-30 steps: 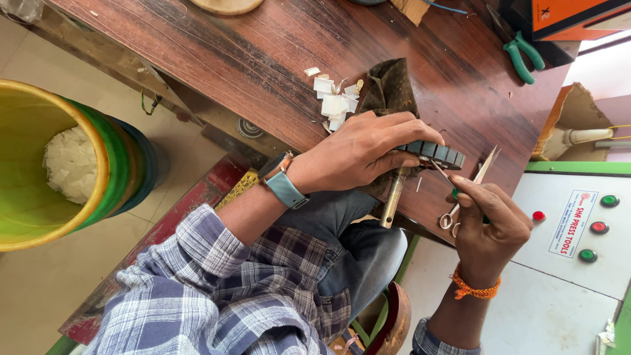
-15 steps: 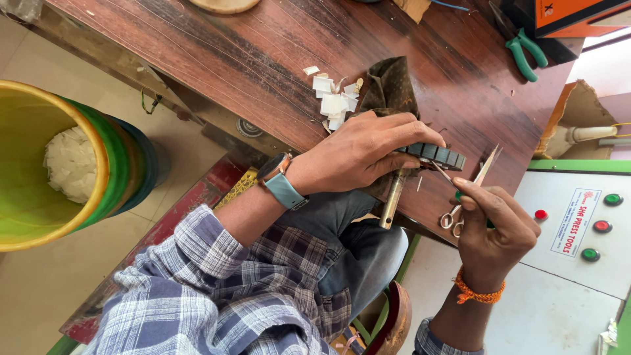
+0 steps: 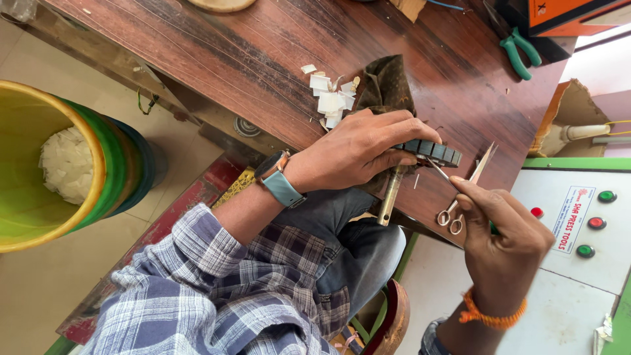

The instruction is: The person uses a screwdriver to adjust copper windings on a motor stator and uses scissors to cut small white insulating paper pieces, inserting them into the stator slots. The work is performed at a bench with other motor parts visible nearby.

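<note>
My left hand (image 3: 358, 150) grips a dark, slotted round metal part (image 3: 434, 151) with a brass-coloured shaft (image 3: 389, 197) pointing down past the table edge. It rests on a dark cloth (image 3: 388, 85) lying on the wooden table (image 3: 230, 59). My right hand (image 3: 503, 233) holds small scissors (image 3: 463, 190) with the blades apart, their tips just right of the slotted part. A watch with a pale blue strap (image 3: 281, 181) sits on my left wrist, and an orange thread band (image 3: 490, 317) circles my right wrist.
White paper scraps (image 3: 328, 98) lie on the table beside the cloth. Green-handled pliers (image 3: 519, 54) rest at the far right of the table. A yellow-green bin (image 3: 59, 164) holding white scraps stands on the floor at left. A panel with red and green buttons (image 3: 595, 220) is at right.
My right hand has shifted slightly down and right with the scissors, and the blades have spread wider. My left hand keeps its grip on the slotted part.
</note>
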Motion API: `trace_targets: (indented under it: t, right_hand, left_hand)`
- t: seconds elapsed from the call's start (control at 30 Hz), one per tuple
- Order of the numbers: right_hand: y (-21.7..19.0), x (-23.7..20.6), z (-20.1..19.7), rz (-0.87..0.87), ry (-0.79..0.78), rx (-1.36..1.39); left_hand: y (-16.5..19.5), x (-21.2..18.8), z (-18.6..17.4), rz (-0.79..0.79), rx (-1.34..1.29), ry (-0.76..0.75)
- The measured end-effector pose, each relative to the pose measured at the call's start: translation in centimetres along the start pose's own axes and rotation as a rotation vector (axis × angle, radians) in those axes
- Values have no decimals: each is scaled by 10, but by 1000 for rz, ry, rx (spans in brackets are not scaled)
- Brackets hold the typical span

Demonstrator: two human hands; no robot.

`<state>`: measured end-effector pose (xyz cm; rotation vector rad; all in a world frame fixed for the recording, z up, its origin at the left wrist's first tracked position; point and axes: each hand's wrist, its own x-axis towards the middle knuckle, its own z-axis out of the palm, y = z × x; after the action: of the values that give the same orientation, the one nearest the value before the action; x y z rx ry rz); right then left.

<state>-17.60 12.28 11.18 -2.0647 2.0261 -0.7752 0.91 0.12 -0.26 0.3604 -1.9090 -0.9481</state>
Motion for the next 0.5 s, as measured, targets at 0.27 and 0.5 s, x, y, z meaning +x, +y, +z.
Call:
trace_targets:
  t: [0.27, 0.5]
  right_hand:
    - [-55, 11, -30, -97, -50, -407]
    - [18, -32, -39, 299, 105, 137]
  left_hand:
    - [16, 2, 4, -46, 38, 29]
    - [11, 0, -2, -71, -24, 29]
